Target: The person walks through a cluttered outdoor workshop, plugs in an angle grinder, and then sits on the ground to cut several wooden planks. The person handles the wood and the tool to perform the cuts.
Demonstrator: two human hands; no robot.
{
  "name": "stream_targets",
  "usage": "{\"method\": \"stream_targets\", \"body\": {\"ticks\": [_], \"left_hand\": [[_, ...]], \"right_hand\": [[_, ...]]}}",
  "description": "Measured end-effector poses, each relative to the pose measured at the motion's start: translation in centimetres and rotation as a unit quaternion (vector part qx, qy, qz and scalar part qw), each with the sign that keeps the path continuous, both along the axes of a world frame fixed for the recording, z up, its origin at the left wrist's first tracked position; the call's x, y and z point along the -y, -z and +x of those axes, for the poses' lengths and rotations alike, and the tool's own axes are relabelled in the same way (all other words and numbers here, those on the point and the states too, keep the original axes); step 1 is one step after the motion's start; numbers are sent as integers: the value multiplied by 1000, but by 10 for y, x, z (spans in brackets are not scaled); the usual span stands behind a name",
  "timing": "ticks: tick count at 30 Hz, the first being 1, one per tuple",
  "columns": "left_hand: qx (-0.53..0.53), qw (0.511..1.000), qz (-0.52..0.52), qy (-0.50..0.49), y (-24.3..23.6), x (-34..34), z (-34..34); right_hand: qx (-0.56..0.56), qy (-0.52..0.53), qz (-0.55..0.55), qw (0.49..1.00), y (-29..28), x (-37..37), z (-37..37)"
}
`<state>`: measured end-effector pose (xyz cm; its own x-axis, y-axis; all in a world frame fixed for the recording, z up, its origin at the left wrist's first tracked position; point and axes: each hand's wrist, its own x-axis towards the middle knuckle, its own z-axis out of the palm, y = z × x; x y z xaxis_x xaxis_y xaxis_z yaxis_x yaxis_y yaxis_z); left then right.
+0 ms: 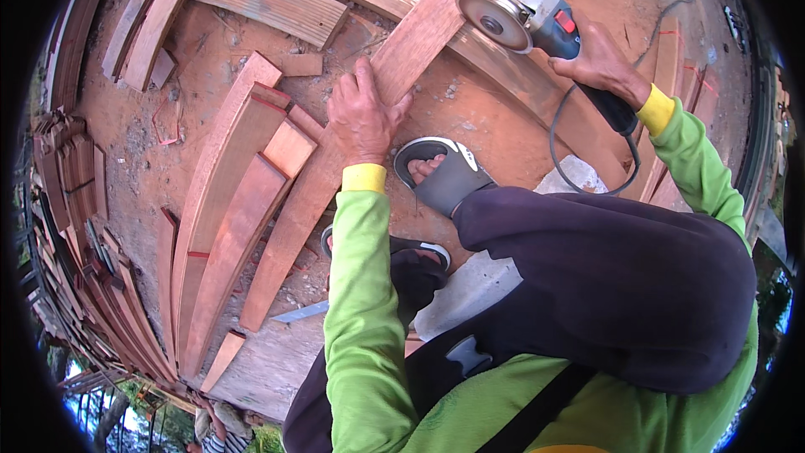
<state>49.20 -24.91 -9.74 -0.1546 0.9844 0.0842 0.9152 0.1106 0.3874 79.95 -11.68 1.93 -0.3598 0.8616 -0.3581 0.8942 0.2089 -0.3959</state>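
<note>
A long reddish wooden plank (419, 38) runs diagonally from the upper middle toward the lower left. My left hand (365, 113) is closed on it, fingers wrapped over its near section. In my right hand (599, 63) is an angle grinder (549, 25) with a grey head, a red switch and a dark body, its cord looping down at the right. The grinder's disc (490, 23) is beside the plank's right edge; I cannot tell whether it touches it.
Loose boards (226, 159) lie at the left, more planks (293, 8) across the top and at right, and bundled strips (63, 168) at the far left. My sandalled feet are below the plank, near a pale concrete piece (474, 289). Another person (218, 428) is at the lower left.
</note>
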Motion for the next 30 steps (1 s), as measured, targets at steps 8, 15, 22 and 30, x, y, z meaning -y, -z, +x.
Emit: {"method": "stream_targets", "body": {"ticks": [8, 15, 22, 30], "left_hand": [[4, 1000, 0, 3, 0, 0, 0], [4, 1000, -2, 2, 0, 0, -1], [20, 1000, -8, -5, -1, 0, 0], [1, 1000, -11, 8, 1, 0, -1]], "right_hand": [[35, 0, 9, 999, 3, -1, 1], [13, 5, 11, 1000, 0, -1, -4], [14, 2, 11, 1000, -2, -1, -7], [14, 0, 3, 1000, 0, -2, -5]]}}
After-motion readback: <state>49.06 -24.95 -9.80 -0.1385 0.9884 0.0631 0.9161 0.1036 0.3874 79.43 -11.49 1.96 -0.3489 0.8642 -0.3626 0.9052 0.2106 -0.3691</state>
